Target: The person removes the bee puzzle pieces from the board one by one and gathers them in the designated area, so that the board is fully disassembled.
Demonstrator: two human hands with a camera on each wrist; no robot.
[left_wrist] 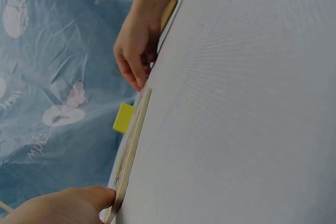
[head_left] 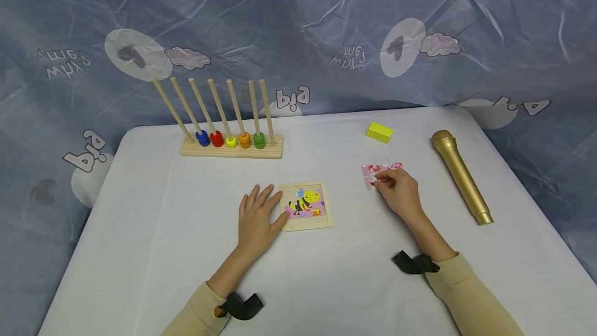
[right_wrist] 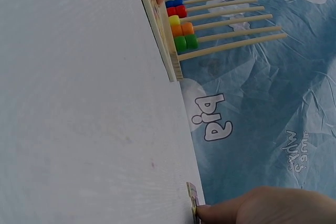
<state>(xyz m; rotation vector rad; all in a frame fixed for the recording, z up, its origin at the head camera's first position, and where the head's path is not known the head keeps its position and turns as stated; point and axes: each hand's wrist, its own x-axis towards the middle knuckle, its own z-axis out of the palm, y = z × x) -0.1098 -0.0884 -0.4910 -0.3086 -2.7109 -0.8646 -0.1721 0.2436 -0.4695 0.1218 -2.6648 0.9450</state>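
A square wooden puzzle board [head_left: 305, 225] with a bee picture on pink lies in mid-table. My left hand [head_left: 257, 224] rests at its left side, fingers spread and fairly straight, with the thumb on the lower left edge. In the left wrist view, the thumb [left_wrist: 100, 196] touches the board's rim. To the right, my right hand [head_left: 402, 193] pinches a small pink puzzle piece [right_wrist: 193, 195] between thumb and fingers. Other pink puzzle pieces [head_left: 368, 170] lie flat just beyond its fingertips, partly hidden by the hand.
A wooden peg stand [head_left: 230, 153] with coloured beads stands at the back left. A yellow block [head_left: 379, 132] lies at the back right, and a gold microphone-shaped tube [head_left: 462, 177] lies along the right side. Behind the white table [head_left: 163, 263] hangs a blue-grey patterned cloth [head_left: 261, 25].
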